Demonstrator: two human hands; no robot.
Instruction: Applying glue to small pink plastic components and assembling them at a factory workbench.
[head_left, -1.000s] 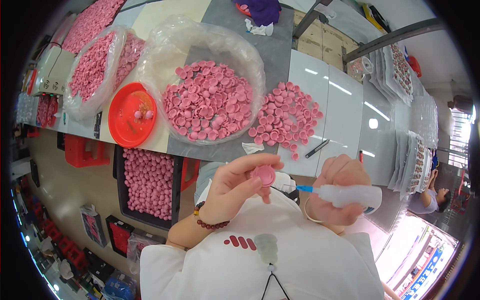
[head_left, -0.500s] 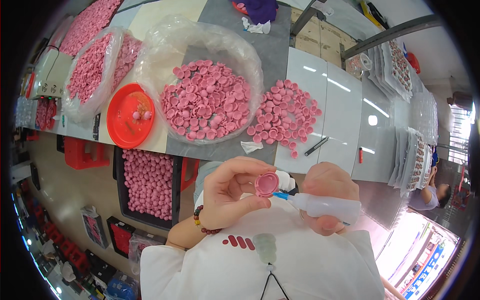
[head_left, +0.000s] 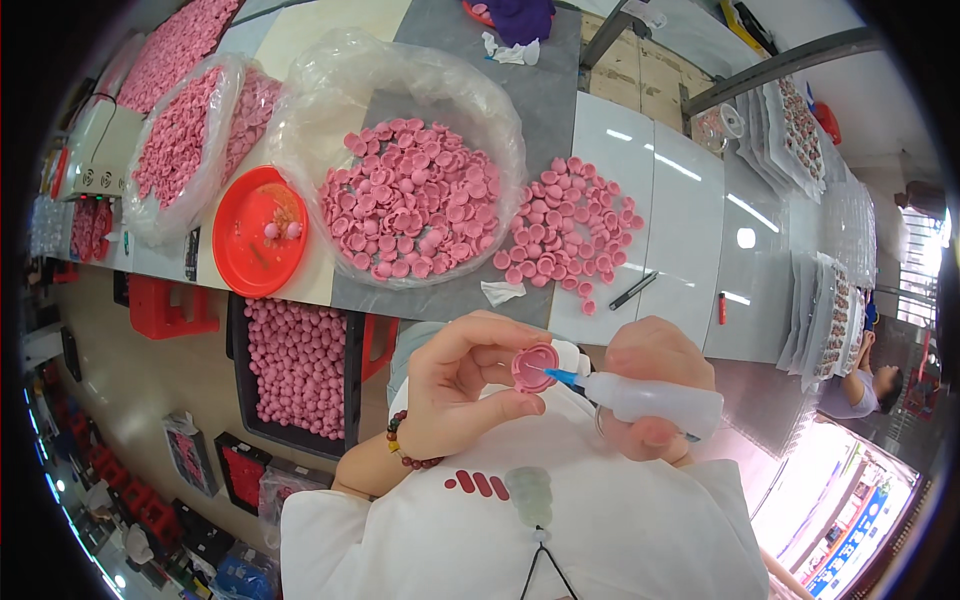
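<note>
A small pink cap [head_left: 533, 367] sits close in front of the person's chest, pinched between the thumb and fingertips of the left hand [head_left: 462, 385], its hollow side turned toward the right. The left wrist bends upward, a dark bead bracelet [head_left: 405, 450] around it. The blue nozzle [head_left: 560, 376] of a white squeeze bottle [head_left: 655, 398] touches the cap's hollow. The right hand [head_left: 655, 375] is closed around the bottle's body, holding it nearly level with the tip pointing left. Beyond the hands, on the table [head_left: 690, 230], lie a loose pile of pink caps [head_left: 570, 225], a clear bag of more caps [head_left: 405, 200], a red dish [head_left: 258, 235] and a black pen [head_left: 633, 291].
</note>
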